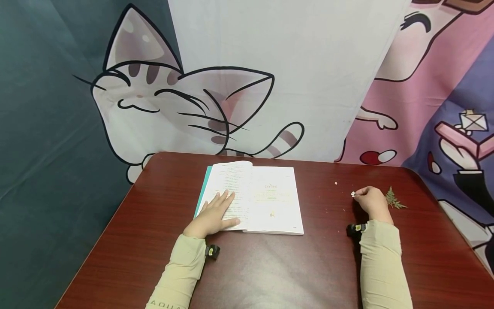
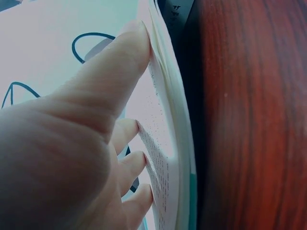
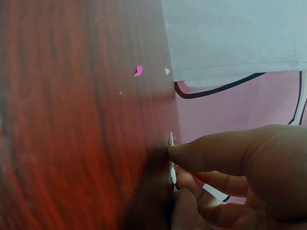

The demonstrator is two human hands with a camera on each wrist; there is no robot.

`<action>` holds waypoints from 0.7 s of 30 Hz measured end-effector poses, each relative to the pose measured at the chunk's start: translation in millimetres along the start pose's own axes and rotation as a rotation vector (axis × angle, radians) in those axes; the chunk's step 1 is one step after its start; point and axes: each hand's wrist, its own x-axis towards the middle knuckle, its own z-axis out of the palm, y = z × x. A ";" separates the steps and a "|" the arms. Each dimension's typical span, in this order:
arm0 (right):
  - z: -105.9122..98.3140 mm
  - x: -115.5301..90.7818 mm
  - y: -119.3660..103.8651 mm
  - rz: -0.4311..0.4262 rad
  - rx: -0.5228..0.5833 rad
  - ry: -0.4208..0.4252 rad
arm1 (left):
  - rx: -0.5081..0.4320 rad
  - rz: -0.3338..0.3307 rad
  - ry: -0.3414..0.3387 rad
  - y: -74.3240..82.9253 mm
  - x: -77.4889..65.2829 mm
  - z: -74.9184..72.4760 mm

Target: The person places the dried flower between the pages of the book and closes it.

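An open book [image 1: 275,201] with a teal cover edge lies on the table. My left hand [image 1: 211,216] rests flat on its left page, fingers spread and straight. In the left wrist view the thumb [image 2: 112,67] lies along the page near the lower edge of the book. Off to the right of the book, my right hand [image 1: 372,202] pinches a small white flower [image 1: 353,194] between thumb and fingertips. The right wrist view shows the flower [image 3: 173,173] edge-on, partly hidden by the fingertips, close over the tabletop.
A green fern-like leaf [image 1: 393,200] lies just right of the right hand. Small petal bits, one pale [image 1: 335,183] and one pink [image 3: 138,70], are scattered on the brown table [image 1: 308,266]. A cartoon cat curtain [image 1: 308,51] hangs behind the table's far edge.
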 end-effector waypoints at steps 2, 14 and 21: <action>1.0 0.6 0.2 0.018 0.006 0.003 | 0.001 -0.002 -0.003 0.0 -0.2 -0.2; -3.7 -0.1 6.8 -0.019 -0.010 -0.032 | -0.009 0.004 -0.002 0.7 -0.2 -1.6; 0.3 0.5 5.1 -0.039 0.010 0.008 | -0.013 0.004 -0.002 0.5 -0.4 -1.5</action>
